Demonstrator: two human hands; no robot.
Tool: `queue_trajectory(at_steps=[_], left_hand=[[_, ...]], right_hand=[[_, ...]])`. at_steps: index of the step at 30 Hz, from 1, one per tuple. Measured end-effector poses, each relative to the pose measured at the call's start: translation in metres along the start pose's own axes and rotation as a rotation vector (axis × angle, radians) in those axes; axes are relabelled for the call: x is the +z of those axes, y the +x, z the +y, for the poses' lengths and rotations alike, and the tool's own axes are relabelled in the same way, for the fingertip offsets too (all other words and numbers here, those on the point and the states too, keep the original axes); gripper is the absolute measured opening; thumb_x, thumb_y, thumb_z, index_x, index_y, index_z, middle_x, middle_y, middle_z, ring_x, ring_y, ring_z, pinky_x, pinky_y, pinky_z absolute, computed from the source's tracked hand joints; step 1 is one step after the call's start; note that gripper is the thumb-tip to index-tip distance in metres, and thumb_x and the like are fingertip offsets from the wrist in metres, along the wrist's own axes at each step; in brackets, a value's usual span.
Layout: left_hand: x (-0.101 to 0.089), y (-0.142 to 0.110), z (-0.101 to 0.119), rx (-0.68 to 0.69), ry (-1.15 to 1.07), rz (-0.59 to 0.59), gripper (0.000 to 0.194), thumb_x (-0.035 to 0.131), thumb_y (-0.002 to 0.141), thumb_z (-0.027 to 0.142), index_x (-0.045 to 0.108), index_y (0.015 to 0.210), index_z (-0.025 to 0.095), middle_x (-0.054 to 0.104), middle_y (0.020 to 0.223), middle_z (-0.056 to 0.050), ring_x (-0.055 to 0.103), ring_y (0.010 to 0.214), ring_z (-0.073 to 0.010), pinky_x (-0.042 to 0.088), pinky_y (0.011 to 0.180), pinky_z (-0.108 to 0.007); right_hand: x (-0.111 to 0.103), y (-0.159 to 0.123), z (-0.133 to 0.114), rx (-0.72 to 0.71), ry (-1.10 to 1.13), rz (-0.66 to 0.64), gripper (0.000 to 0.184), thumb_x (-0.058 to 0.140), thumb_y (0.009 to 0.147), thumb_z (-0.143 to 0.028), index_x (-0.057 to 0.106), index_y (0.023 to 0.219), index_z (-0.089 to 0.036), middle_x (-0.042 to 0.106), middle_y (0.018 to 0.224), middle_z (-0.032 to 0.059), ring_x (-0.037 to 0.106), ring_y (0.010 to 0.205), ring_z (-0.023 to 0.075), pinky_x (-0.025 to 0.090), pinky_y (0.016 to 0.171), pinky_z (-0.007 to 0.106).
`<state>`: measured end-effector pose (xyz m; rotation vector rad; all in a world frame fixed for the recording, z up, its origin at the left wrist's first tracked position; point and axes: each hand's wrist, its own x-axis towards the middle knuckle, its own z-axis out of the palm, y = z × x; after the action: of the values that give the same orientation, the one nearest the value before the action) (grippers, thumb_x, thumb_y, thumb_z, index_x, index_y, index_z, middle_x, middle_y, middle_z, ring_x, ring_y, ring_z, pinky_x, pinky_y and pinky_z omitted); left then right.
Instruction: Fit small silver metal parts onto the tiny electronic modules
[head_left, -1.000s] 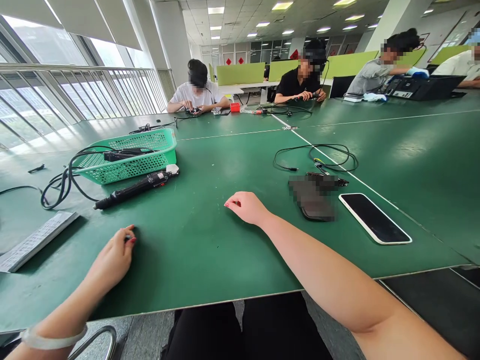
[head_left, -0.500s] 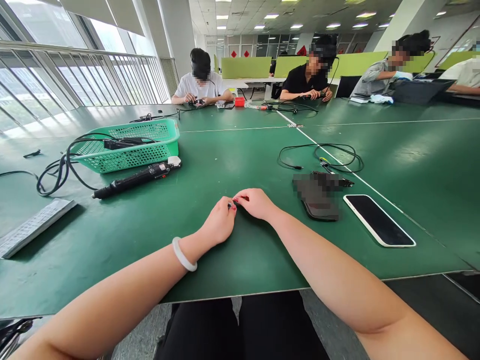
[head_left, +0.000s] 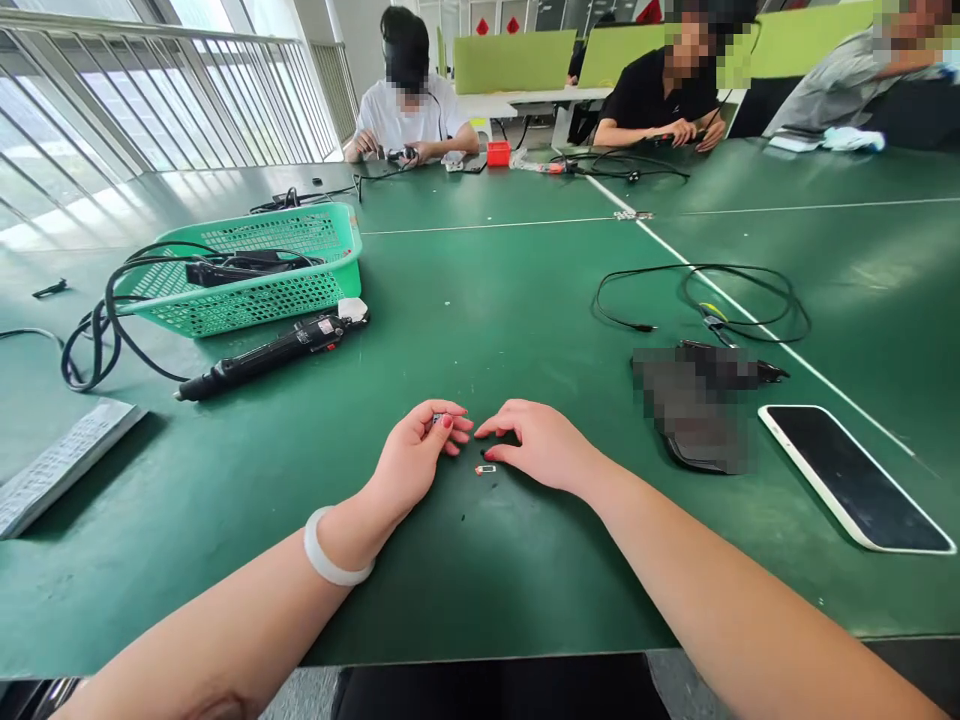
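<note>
Between the thumb and fingers of my left hand (head_left: 412, 450) is a small, grey, metallic-looking piece (head_left: 438, 418), mostly covered, its kind too small to make out. My right hand (head_left: 544, 445) is just across from it, thumb and fingers curved and apart, with nothing visible between them. Below my right thumb tip, a tiny flat piece with a pale outline and an orange end (head_left: 486, 469) lies on the green table surface (head_left: 465, 570). A dark speck shows by that thumb.
On the left are a green basket (head_left: 255, 312) with black cables, a black electric screwdriver (head_left: 262, 358) and a grey-white block (head_left: 64, 465). To the right lie a black pouch-like item (head_left: 694, 425), a cable (head_left: 742, 270) and a phone (head_left: 855, 478). Several people sit across the table.
My hands have moved apart from their fingertip contact. The tiny orange-ended piece now shows on the table between them. My view has tilted down.
</note>
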<state>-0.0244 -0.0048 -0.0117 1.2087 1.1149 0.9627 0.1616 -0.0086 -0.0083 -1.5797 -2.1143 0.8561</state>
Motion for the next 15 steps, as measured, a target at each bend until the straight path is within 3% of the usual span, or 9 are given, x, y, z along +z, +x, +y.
queue_trajectory(at_steps=[4, 15], left_hand=[[-0.0048, -0.0004, -0.0021, -0.032, -0.051, 0.035, 0.022, 0.058, 0.085, 0.037, 0.060, 0.091, 0.015, 0.066, 0.081, -0.003, 0.054, 0.061, -0.0076, 0.043, 0.054, -0.020], [-0.0052, -0.0008, 0.0001, -0.096, -0.181, 0.021, 0.024, 0.057, 0.087, 0.038, 0.060, 0.091, 0.014, 0.066, 0.080, -0.004, 0.058, 0.064, -0.0093, 0.043, 0.055, -0.021]], right_hand=[[0.0033, 0.0025, -0.0065, 0.044, -0.003, -0.014, 0.018, 0.060, 0.085, -0.022, 0.076, 0.090, -0.029, 0.066, 0.093, 0.0000, 0.059, 0.081, 0.0144, 0.043, 0.071, 0.029], [0.0095, 0.0006, -0.0061, -0.061, -0.050, 0.000, 0.023, 0.045, 0.090, -0.012, 0.065, 0.082, -0.022, 0.064, 0.088, 0.0024, 0.056, 0.083, 0.0163, 0.042, 0.074, 0.030]])
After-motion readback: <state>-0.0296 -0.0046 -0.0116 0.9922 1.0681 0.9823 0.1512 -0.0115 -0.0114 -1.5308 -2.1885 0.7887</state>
